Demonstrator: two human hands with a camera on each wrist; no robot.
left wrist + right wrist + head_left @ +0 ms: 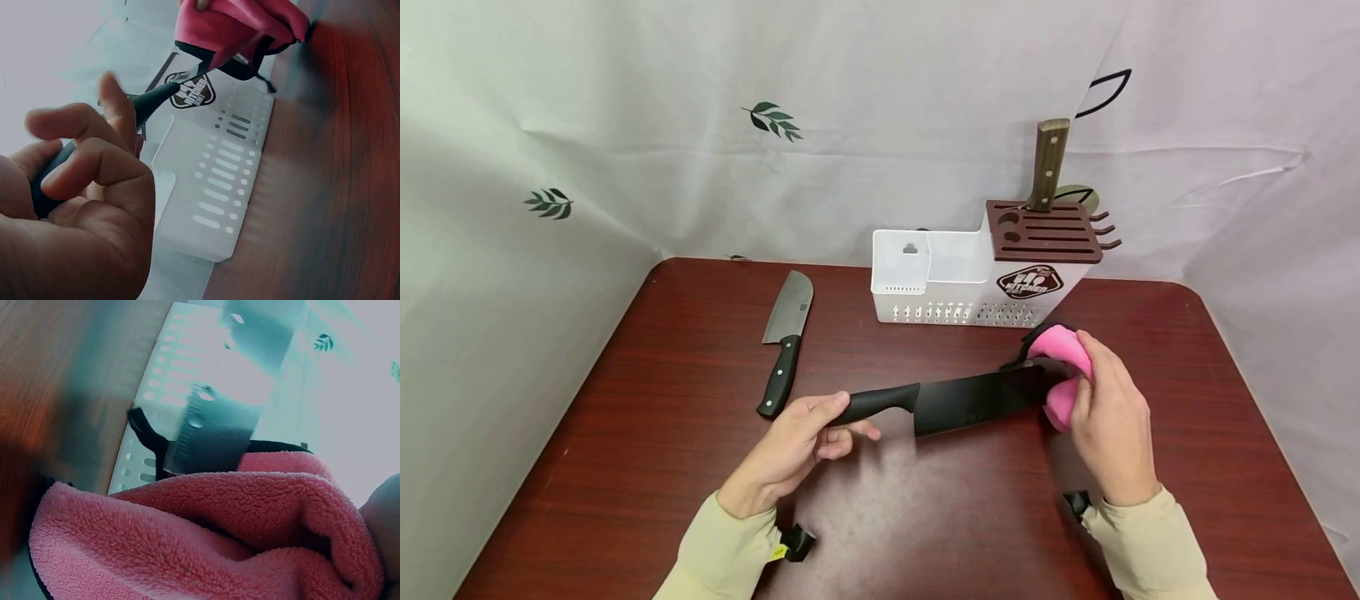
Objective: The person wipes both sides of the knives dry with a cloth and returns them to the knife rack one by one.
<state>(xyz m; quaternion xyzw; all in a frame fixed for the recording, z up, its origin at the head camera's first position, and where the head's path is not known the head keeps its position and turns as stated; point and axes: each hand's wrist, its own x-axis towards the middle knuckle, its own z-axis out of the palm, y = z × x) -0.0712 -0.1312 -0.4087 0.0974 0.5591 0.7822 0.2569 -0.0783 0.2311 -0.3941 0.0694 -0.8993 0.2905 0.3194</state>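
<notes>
My left hand (801, 446) grips the black handle of a broad-bladed kitchen knife (977, 402), held level above the table with its blade pointing right. A pink cloth (1062, 350) with black edging is in my right hand (1116, 417), folded around the blade's far end, so the tip is hidden. The right wrist view shows the shiny blade (219, 419) running into the folds of the fluffy cloth (187, 531). In the left wrist view, fingers (94, 162) curl round the dark handle (153, 103).
Left on the dark red table (647, 433) lies a second knife (785, 358), black-handled with a steel blade. Behind my hands stands a white knife holder (947, 304) with a brown slotted top. A wooden-handled knife (1048, 167) stands in its slots. White curtain backs the table.
</notes>
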